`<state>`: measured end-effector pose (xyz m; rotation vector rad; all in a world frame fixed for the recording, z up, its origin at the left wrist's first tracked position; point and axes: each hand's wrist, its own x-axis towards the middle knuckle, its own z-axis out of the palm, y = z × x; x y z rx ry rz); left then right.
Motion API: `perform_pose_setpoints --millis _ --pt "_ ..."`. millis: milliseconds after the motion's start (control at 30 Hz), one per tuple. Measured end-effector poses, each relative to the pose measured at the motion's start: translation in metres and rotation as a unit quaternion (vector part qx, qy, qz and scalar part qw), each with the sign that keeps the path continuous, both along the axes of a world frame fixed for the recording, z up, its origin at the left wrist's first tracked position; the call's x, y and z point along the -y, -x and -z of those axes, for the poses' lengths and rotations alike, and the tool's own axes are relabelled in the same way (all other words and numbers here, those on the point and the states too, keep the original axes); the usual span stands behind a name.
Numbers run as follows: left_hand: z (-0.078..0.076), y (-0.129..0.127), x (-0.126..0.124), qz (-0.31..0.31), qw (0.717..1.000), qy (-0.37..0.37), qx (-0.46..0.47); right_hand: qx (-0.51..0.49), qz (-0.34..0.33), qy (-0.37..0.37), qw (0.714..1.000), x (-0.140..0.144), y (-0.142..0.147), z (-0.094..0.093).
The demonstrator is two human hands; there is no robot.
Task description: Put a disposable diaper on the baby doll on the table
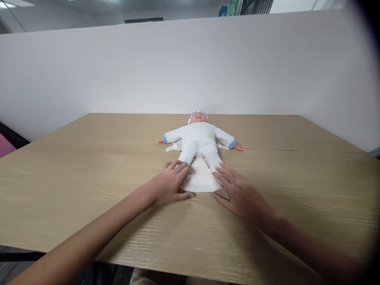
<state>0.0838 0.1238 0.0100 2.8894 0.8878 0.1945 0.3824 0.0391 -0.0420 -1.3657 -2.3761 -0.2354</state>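
A baby doll [199, 132] in a white suit with blue cuffs lies on its back, arms spread, its head towards the far wall. Beneath its hips and between its legs is an opened white diaper [201, 180], with fastening tabs showing at both sides of the waist. My left hand [173, 181] rests over the doll's leg on the left, fingers bent loosely, thumb stretched near the diaper's front edge. On the other leg lies my right hand [239, 192], its fingers apart. Both hands cover the doll's feet.
The wood-grain table [103, 170] has a seam running across it behind the doll's hips. A pale partition wall [190, 71] stands along the far edge. Something pink [5, 145] shows at the far left.
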Motion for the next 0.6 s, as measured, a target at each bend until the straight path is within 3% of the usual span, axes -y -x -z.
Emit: perform_pose_setpoints --millis 167,267,467,600 --pt "0.022 -0.013 0.003 -0.06 0.996 -0.06 -0.001 0.018 0.042 -0.046 0.998 -0.005 0.009 0.016" --pt "0.022 -0.012 -0.004 -0.057 0.996 -0.041 0.056 0.0 0.041 -0.055 0.998 -0.014 0.005 0.011" --pt "-0.01 -0.01 -0.036 -0.079 0.967 0.124 0.209 -0.179 0.014 0.007 0.984 -0.051 -0.01 -0.021" --pt "-0.034 -0.022 -0.071 -0.093 0.944 0.162 0.27 -0.301 -0.001 -0.002 0.954 -0.09 -0.011 -0.04"
